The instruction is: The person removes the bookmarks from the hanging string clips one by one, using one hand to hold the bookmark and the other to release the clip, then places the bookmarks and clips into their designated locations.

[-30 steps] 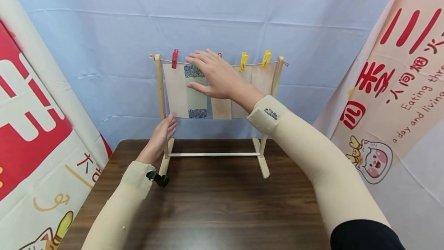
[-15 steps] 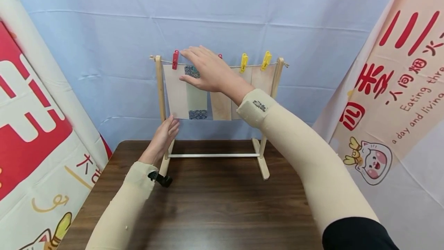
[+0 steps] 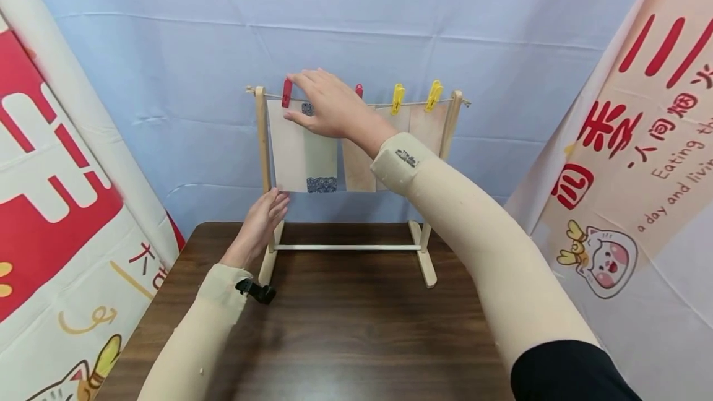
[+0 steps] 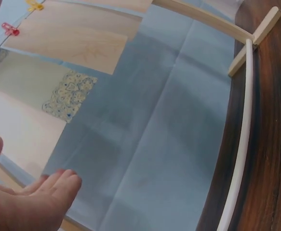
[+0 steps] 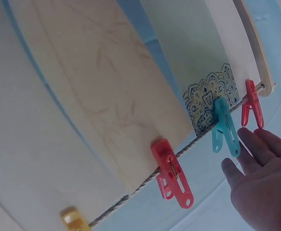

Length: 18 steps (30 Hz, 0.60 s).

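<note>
1 red peg should be light and stiff; pinch its top. Your right hand meets it, fingers extended; your left hand, straight-fingered, is near pale paper.

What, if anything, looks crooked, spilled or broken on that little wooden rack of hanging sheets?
Nothing appears spilled or broken. The spacing is slightly uneven, though: blue cloth backdrop shows between the pale green, blue-patterned sheet and the tan rectangular sheet, while the plain white sheet leaves no such gap beside the green.
</note>
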Each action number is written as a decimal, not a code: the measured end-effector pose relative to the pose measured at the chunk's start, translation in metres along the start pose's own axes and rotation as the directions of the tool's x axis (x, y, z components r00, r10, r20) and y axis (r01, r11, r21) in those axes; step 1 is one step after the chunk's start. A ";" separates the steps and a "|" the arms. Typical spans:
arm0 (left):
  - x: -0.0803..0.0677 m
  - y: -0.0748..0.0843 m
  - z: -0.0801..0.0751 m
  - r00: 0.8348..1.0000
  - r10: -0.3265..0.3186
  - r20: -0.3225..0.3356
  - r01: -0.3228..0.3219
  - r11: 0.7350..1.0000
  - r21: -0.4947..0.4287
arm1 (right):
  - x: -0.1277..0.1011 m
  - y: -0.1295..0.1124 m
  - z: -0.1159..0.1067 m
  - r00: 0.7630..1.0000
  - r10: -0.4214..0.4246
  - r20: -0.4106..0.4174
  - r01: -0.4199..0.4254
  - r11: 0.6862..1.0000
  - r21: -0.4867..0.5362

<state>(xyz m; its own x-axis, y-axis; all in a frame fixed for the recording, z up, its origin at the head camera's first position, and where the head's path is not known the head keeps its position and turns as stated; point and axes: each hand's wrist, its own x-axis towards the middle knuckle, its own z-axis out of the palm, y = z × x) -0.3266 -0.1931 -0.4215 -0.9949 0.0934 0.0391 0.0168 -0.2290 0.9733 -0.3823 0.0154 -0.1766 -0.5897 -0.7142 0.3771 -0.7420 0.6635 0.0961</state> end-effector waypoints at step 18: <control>0.000 -0.002 -0.005 0.995 0.055 -0.085 -0.043 0.990 0.133 | 0.010 -0.002 0.000 0.997 0.082 0.011 -0.082 0.997 0.002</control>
<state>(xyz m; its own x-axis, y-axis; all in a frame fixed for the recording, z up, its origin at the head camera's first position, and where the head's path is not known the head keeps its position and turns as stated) -0.3274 -0.1977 -0.4247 -0.9973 -0.0015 0.0729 0.0727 -0.1021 0.9921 -0.3868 0.0064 -0.1732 -0.6522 -0.6598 0.3733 -0.6918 0.7193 0.0628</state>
